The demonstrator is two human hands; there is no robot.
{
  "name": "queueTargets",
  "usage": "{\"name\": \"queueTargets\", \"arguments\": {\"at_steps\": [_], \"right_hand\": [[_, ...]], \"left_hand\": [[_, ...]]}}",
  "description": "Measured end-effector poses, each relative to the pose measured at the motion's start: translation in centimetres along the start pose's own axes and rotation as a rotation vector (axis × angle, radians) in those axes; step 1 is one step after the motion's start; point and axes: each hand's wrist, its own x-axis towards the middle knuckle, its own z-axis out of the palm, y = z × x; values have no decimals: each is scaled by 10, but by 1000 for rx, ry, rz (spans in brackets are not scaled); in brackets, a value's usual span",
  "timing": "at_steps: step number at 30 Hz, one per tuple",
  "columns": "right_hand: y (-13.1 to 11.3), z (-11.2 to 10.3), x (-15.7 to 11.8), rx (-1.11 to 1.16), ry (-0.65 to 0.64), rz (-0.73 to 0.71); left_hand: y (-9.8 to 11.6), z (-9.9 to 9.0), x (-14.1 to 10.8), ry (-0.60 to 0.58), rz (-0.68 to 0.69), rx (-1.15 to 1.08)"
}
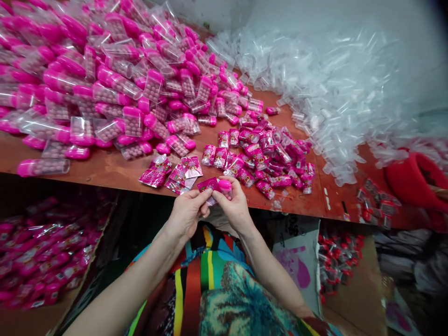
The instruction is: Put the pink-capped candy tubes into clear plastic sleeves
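At the table's front edge my two hands meet. My left hand [189,210] pinches a flat pink printed wrapper [207,184] between thumb and fingers. In my right hand [236,205] is a small clear container with a pink cap [226,186], its thumb reaching to the wrapper's edge. The container's lower part is hidden by the fingers. Just left of them lie several flat pink packets [178,176] in a loose stack. Beyond and to the right is a heap of filled pink packets [262,151].
Pink-capped containers of small balls [133,122] are piled at left. Clear empty containers [315,88] heap at right, near a red pot [408,181]. Below the brown table [115,175] stand a box of pink packets [45,252] and a box of red-capped containers [338,261].
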Motion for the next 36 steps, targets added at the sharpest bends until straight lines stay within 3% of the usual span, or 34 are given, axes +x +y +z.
{"name": "queueTargets", "arguments": {"at_steps": [10, 13, 17, 23, 31, 36], "right_hand": [[9, 2, -3, -23, 136, -52], [6, 0, -2, -59, 149, -79], [6, -7, 3, -21, 103, -51], [12, -17, 4, 329, -48, 196], [12, -17, -11, 257, -56, 109], [2, -18, -18, 453, -113, 203]], "left_hand": [[-7, 12, 7, 36, -2, -32], [-8, 10, 5, -19, -26, 9], [-3, 5, -1, -73, -36, 58], [4, 0, -3, 22, 52, 10], [1, 4, 1, 53, -31, -183], [3, 4, 1, 74, -29, -181]]}}
